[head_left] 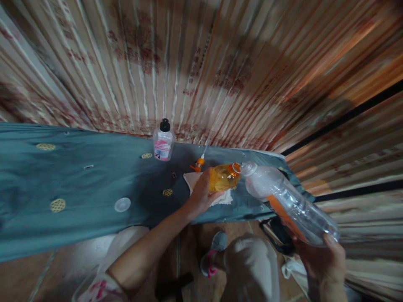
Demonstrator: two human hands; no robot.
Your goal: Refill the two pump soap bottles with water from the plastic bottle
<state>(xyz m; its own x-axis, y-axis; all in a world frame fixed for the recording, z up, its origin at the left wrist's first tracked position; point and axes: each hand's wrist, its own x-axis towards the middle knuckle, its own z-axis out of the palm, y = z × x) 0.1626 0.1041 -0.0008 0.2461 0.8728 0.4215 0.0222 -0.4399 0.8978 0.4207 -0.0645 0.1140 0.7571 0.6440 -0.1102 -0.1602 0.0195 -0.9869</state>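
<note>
My left hand [202, 193] is closed around an orange see-through bottle [222, 177], tilted on its side with its uncapped neck to the right. My right hand [324, 256] grips the base end of a large clear plastic bottle [289, 201] with an orange label. This bottle slants down from the neck at upper left, and its mouth meets or nearly meets the orange bottle's mouth; I cannot tell whether they touch. Below the orange bottle a white cloth [225, 198] lies on the table. Just behind it is an orange pump top [199, 162] with a long thin tube.
A clear bottle with a black cap and pink label [163, 144] stands at the back of the blue-green tablecloth [91, 176]. A small clear round lid [122, 204] lies nearer the front edge. Pleated curtains [189, 63] hang behind. A dark bag [277, 233] is at lower right.
</note>
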